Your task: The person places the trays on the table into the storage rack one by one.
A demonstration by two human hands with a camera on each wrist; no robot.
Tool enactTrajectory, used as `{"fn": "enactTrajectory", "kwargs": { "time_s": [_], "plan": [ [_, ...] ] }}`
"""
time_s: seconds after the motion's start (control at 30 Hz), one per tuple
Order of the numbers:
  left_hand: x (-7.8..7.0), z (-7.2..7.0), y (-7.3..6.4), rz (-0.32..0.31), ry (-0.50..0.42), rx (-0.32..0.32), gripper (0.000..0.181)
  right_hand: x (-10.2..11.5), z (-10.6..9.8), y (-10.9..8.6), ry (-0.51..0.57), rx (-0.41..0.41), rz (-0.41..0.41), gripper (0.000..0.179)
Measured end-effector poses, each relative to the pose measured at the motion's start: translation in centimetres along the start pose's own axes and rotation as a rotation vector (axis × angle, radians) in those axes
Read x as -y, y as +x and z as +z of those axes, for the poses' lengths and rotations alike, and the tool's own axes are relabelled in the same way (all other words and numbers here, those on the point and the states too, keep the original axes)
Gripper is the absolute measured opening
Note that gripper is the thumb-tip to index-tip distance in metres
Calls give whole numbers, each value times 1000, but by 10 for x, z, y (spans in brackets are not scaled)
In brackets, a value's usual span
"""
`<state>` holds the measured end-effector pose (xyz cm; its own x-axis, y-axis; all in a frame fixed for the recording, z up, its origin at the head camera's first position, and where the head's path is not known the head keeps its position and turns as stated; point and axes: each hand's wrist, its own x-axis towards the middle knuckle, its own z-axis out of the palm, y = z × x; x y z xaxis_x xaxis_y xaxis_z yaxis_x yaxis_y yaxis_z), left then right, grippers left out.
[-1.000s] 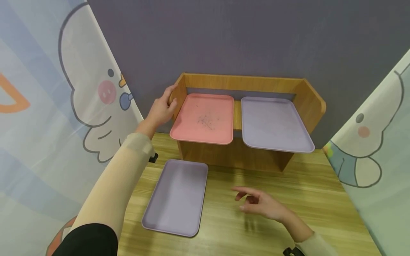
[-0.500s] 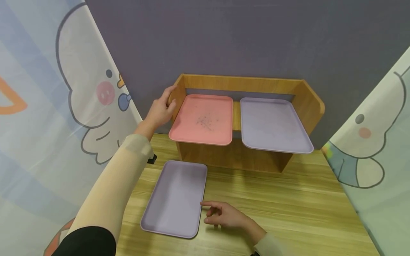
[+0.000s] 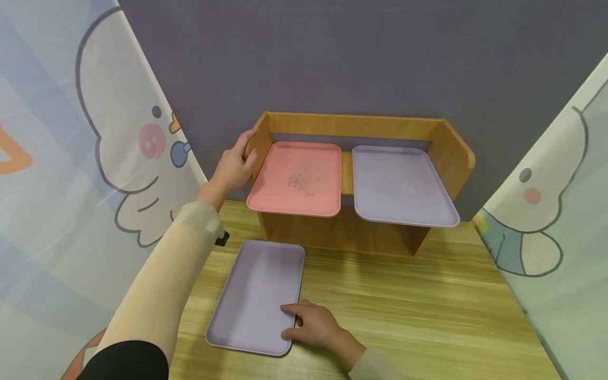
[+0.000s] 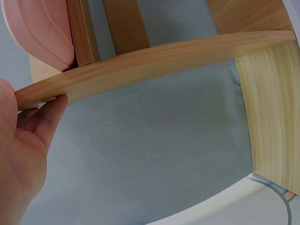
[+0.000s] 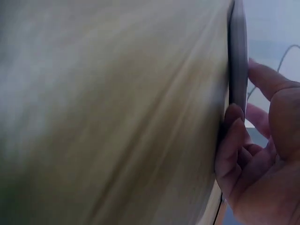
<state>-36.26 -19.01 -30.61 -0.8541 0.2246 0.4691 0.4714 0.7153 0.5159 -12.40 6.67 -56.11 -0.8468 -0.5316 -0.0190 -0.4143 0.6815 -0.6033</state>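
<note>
My left hand holds the left side panel of a small wooden desk shelf. In the left wrist view its fingers lie against the panel's outer face. A lilac tray lies flat on the table, and my right hand is at its right edge. The right wrist view shows that tray's rim between the thumb and the curled fingers. Part of the grip under the rim is hidden. Side by side on the shelf lie a pink tray with a dark plant print and a second lilac tray.
Both shelf trays jut over the shelf's front edge. Bare tabletop extends to the right of the lower tray. A grey panel stands behind the shelf, with printed cartoon curtains on both sides.
My right hand has moved left across the table to the lower tray and taken hold of its right edge. My left hand stays on the shelf panel; the head view has shifted slightly.
</note>
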Motion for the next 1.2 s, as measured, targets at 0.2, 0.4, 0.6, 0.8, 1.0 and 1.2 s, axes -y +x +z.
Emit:
{"fn": "enactTrajectory", "kwargs": {
  "time_s": [0.2,0.4,0.6,0.8,1.0,1.2],
  "plan": [
    [-2,0,-1,8,1,-7,57,13,6,1,6,-72,43,48],
    [-4,0,-3,-3,-3,-3,57,12,10,0,376,-65,135,50],
    [-2,0,-2,-5,-4,3,57,6,7,-4,569,-19,186,55],
    [-1,0,-1,1,-1,2,57,1,2,-5,535,11,129,53],
    [-2,0,-1,8,4,2,57,-3,2,-8,519,22,76,74],
    [-2,0,-2,6,4,1,57,-10,-3,-10,606,30,49,75]
  ]
}}
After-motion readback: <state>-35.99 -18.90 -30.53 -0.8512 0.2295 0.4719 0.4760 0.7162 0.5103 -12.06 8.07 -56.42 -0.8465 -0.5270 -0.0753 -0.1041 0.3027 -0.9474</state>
